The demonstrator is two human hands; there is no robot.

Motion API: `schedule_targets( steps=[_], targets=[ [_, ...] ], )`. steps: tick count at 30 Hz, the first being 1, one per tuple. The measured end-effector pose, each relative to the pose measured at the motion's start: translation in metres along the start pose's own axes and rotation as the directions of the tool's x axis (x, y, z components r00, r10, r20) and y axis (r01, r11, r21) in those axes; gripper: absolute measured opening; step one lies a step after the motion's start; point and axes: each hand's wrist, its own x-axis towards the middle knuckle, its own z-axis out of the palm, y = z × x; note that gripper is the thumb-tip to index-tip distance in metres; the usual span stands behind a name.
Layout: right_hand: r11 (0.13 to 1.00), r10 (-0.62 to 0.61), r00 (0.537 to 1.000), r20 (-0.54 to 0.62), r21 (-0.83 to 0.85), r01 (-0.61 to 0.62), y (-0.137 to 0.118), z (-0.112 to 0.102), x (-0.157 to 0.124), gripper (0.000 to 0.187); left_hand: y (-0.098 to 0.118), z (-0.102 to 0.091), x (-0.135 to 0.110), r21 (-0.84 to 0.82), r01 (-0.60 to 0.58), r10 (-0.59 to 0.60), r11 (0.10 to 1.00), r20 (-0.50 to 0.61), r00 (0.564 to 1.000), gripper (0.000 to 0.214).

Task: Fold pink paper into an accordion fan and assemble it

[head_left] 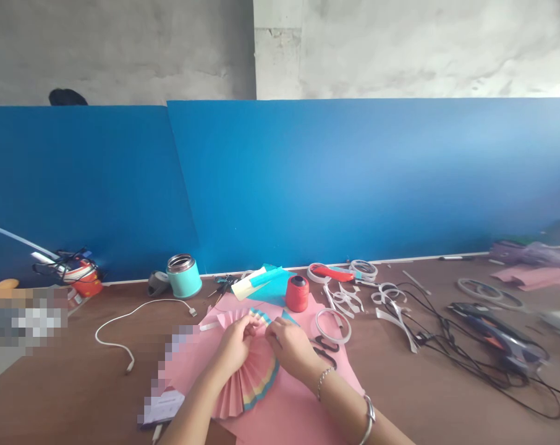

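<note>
A round pleated paper fan, pink with a yellow and blue rim, lies spread beneath both my hands. My left hand has curled fingers pinched at its upper middle. Across from it, my right hand bends its fingers down onto the fan's upper right part. Both fingertips are partly hidden, so any small item between them cannot be made out. Under the fan are pink paper sheets. A red thread spool stands just behind my hands. Black scissor handles and a white tape roll lie beside my right wrist.
Teal and cream paper lies behind the fan. Leftward are a turquoise flask, a white cable and a red-and-white tub. White strips and a corded tool lie rightward. A blue partition edges the table.
</note>
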Motion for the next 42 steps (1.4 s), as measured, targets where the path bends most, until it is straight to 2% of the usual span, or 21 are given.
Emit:
schedule_targets(
  steps=[5,13,19,30,42],
  targets=[
    [0.996,-0.009,1.0,0.011,-0.085,0.009,-0.003,0.007,0.001,0.021,0.001,-0.001,0.0,-0.009,-0.005,0.005,1.0,0.001,1.0,0.038],
    [0.997,0.065,0.998,0.017,-0.049,-0.064,0.0,0.009,0.004,0.022,0.0,-0.002,0.0,-0.003,-0.004,0.004,1.0,-0.007,1.0,0.044],
    [0.998,0.061,0.998,0.011,-0.013,-0.061,-0.001,0.008,0.004,0.021,0.003,-0.002,-0.001,0.012,0.0,0.0,1.0,0.0,1.0,0.043],
    [0.997,0.053,0.999,0.005,-0.055,-0.052,0.003,0.012,0.005,0.021,-0.003,-0.001,0.0,0.028,-0.011,0.011,1.0,0.007,1.0,0.044],
    [0.992,0.086,0.996,0.018,-0.092,-0.084,0.0,0.01,0.007,0.023,0.002,-0.002,-0.002,-0.002,-0.048,0.048,0.999,0.019,0.999,0.041]
  ],
)
